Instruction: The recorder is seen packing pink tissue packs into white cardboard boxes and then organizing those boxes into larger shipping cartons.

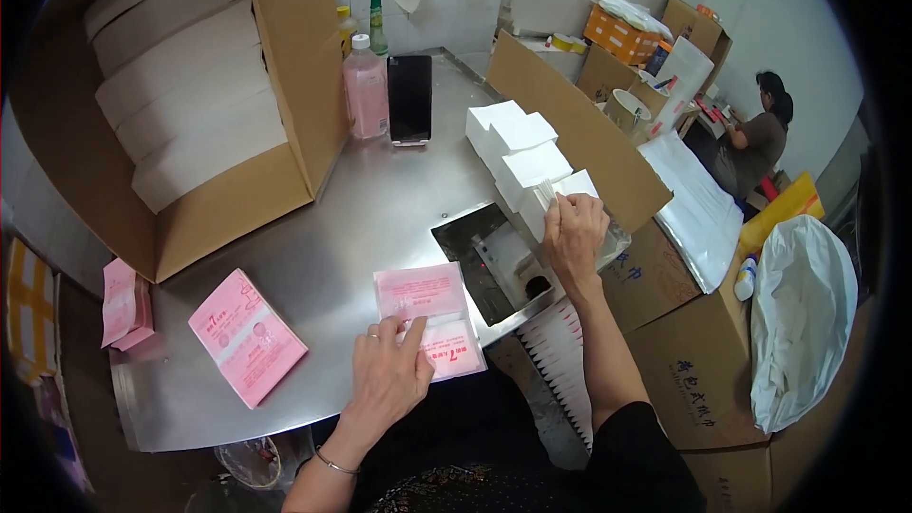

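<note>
My left hand [391,366] lies with its fingers stretched out on a pink and clear printed plastic wrapper [423,293], at the near edge of the metal table. Out to the right, my right hand [576,230] is closed, fingertips pinching the thin white folded tissues [544,192] at the near end of a row of white tissue stacks [521,138]. How many layers are in the pinch is hidden. A pile of pink wrappers [249,337] rests left of my left hand, and a smaller pink bundle [127,304] stands at the table's left edge.
A rectangular opening [475,252] is cut into the metal table [351,218] between my hands. A big carton [228,218] with white stacks stands left. Behind are a pink bottle [366,90] and a phone [410,100]. Cartons [703,370] and a white bag [803,323] crowd the right; a person [755,138] sits beyond.
</note>
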A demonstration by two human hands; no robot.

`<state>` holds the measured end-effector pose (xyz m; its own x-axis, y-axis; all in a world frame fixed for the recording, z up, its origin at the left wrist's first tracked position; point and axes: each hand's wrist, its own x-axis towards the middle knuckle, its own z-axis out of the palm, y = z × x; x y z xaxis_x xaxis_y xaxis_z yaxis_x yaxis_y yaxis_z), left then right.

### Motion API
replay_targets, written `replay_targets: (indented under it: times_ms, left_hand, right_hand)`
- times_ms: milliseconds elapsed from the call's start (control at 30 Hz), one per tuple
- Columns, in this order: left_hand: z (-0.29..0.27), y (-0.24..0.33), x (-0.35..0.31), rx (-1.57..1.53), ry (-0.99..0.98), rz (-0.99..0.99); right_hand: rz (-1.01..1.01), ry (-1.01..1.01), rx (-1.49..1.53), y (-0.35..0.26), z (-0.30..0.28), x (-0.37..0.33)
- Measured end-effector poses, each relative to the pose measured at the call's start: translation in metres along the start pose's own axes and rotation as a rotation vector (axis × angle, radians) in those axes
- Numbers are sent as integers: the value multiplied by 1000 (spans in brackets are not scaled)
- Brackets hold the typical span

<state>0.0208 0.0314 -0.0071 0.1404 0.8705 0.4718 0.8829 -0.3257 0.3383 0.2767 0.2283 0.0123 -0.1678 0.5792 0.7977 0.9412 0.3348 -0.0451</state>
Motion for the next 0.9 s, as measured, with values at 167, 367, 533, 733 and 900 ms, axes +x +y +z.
replay_targets:
  times_ms: [167,367,533,733,900]
  left_hand:
    - [-1,3,-1,-43,-32,-62]
    - [-2,4,-2,-14,-48,-68]
    - [-2,-4,-3,-64,-73,47]
    - [-19,-19,2,17,-85,-129]
    - [-19,6,9,-74,-73,-85]
  right_hand:
    - [11,1,57,6,-2,-6]
    - [11,-45,98,11,-9,-8]
    - [-100,43,180,-20,-27,-6]
    - [-778,-308,672,-125,-71,-102]
    - [-478,-576,299,-137,12,-57]
